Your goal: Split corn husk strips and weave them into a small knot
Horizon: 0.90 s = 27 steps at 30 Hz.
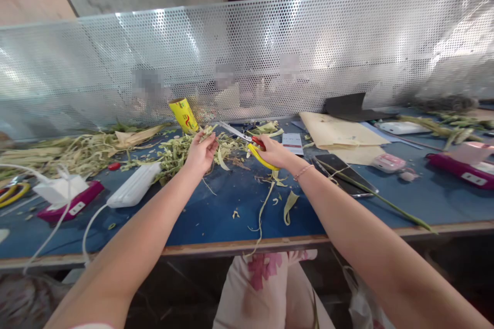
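Leaning over a blue table [231, 216] strewn with plant trimmings [77, 151], mostly left of and below a yellow roll [184, 114]. Gripping scissors [250, 145] in the right hand [272, 153], to the right of the roll, curling the fingers tight through the yellow handles and pointing the blades back toward it. Pinching a pale green stem [208, 132] between thumb and fingertips of the left hand [201, 153], just below and right of the roll, close to the blade tips. Likely handling as light, limp and fibrous, bending readily; probably calling for a hold near the cut rather than at a floppy end.
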{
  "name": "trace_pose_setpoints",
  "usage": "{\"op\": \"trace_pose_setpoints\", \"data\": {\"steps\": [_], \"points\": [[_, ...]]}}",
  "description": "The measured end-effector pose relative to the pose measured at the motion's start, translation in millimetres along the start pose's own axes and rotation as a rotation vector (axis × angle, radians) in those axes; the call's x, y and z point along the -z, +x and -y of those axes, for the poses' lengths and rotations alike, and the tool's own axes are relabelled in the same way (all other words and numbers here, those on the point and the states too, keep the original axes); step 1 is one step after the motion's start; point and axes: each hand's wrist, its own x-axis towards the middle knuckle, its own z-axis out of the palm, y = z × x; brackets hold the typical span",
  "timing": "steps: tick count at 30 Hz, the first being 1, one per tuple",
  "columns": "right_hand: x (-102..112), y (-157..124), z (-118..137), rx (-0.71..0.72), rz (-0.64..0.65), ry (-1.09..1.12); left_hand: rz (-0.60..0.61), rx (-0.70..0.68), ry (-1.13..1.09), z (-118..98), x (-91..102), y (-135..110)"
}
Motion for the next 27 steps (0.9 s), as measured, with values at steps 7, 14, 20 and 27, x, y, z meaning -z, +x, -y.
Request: {"op": "trace_pose_setpoints", "data": {"steps": [7, 14, 20, 27], "points": [[-1, 0, 6, -0.013, 0.062, 0.049, 0.037, -0.047, 0.070, 3, -0.7, -2], [-9, 2, 4, -0.003, 0.102, 0.185, 0.045, -0.052, 0.124, 6, -1.2, -5], [-17, 6, 3, -0.002, 0.139, 0.310, 0.041, -0.021, 0.190, 7, -3.4, -9], [-28, 10, -2, 0.021, 0.170, 0.487, 0.078, -0.042, 0.142, 4, -6.1, -11]]}}
